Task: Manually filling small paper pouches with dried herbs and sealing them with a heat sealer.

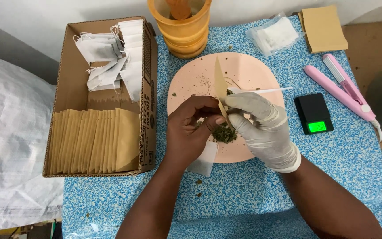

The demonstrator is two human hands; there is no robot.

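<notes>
Your forearms come in from the bottom edge and meet over the pink plate (pixel 253 71). Far left sits a cardboard box (pixel 74 95) with white tea bags (pixel 111 59) at the back and brown envelopes (pixel 96 141) in front. Your bare left hand (pixel 190 129) pinches the lower edge of a thin tan paper envelope (pixel 219 82), which stands upright above a small heap of dried green herbs (pixel 223 132). Your gloved right hand (pixel 261 126) curls its fingers around the same envelope and a white spoon (pixel 266 90). Further right lie a black scale (pixel 314 113) and a pink sealer (pixel 342 86).
</notes>
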